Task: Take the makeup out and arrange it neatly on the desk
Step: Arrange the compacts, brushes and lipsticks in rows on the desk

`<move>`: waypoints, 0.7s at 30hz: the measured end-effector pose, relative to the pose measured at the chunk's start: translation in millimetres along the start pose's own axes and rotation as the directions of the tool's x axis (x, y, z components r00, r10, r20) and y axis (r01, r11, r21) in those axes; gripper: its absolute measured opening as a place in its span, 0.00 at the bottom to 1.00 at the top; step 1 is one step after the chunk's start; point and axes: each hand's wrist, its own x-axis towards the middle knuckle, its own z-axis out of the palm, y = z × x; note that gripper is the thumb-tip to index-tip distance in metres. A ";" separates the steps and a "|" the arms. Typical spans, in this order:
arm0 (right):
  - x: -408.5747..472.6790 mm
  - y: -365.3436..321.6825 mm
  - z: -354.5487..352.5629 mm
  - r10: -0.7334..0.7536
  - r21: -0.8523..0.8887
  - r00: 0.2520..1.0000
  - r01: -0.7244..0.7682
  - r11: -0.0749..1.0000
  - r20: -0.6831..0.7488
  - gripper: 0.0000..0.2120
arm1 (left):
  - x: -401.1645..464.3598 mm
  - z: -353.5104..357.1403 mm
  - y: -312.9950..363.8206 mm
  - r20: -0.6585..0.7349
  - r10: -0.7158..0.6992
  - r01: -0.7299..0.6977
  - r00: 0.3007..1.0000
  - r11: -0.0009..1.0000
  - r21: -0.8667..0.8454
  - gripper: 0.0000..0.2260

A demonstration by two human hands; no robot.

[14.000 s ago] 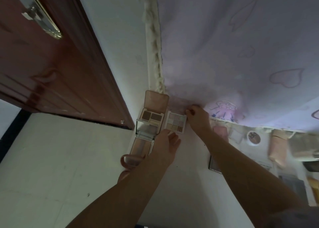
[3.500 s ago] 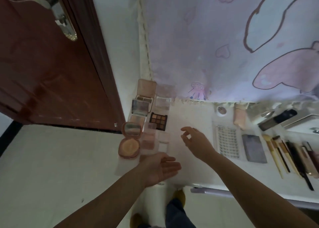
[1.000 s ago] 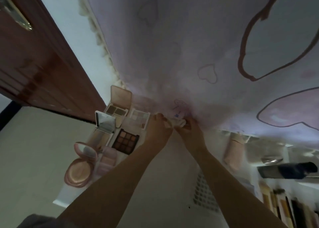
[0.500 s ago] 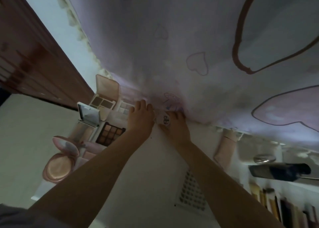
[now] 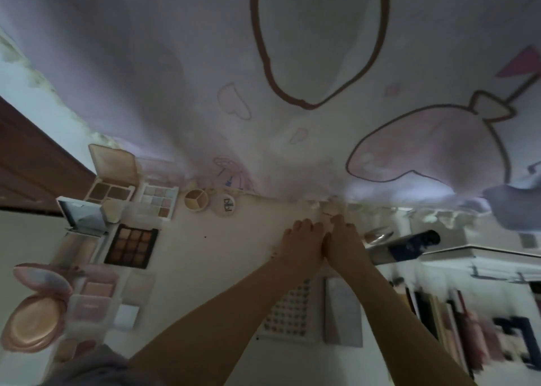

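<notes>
Both hands, left hand and right hand, meet at a small pink item by the curtain. Fingers' grasp: cannot tell. Best set it square on the worktop.

The worktop is white, and the cloth hanging behind it is pale lilac, printed with brown-outlined pink shapes and small pink hearts. A black-framed palette holds a grid of brown and tan squares, while the round compact is pink with a peach pan. The door is dark reddish brown.
</notes>
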 end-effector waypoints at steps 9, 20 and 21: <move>13.9 -14.5 -3.4 0.160 0.806 0.968 -0.249 0.537 0.193 0.15 | 15.3 -3.3 -21.6 0.049 -0.149 0.152 0.988 0.985 -0.076 0.27; -12.2 -28.1 -36.8 0.082 0.614 0.956 -0.244 0.750 0.281 0.22 | -63.6 -45.2 -56.3 0.013 0.151 -0.151 0.988 0.988 -0.032 0.19; -15.6 -30.8 -38.1 0.039 0.561 0.952 -0.211 0.801 0.302 0.19 | -72.4 -51.1 -60.2 0.023 0.156 -0.156 0.988 0.988 -0.002 0.19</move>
